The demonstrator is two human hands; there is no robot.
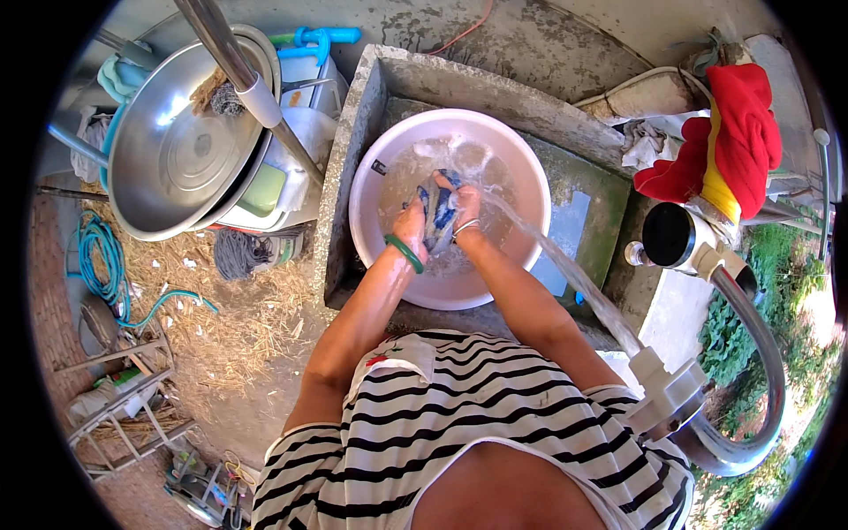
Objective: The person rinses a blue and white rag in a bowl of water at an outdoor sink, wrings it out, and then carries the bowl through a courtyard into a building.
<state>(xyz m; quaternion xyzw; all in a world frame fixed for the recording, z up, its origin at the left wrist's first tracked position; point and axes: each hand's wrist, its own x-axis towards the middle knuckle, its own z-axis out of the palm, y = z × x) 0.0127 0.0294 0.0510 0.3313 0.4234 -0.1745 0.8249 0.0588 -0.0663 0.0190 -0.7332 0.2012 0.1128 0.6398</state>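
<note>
Both hands are closed around a wet blue and grey cloth [439, 216], which is bunched between them over cloudy, foamy water. My left hand [412, 223] grips it from the left, a green bangle on the wrist. My right hand [465, 205] holds the other side and wears a thin pale bracelet. Beneath them is a pale pink basin [360, 216], set inside a concrete sink [346, 159]. A stream of water [579, 272] pours from the white faucet mouth [662, 389] at the right into the basin, passing close to my right hand.
Large metal bowls [150, 168] lean at the left by a metal pole [216, 40]. A curved metal pipe [768, 353] stands at the right. Red cloth [742, 132] hangs beyond the sink. Blue hose [102, 265] and a ladder [124, 420] lie on the straw-strewn ground.
</note>
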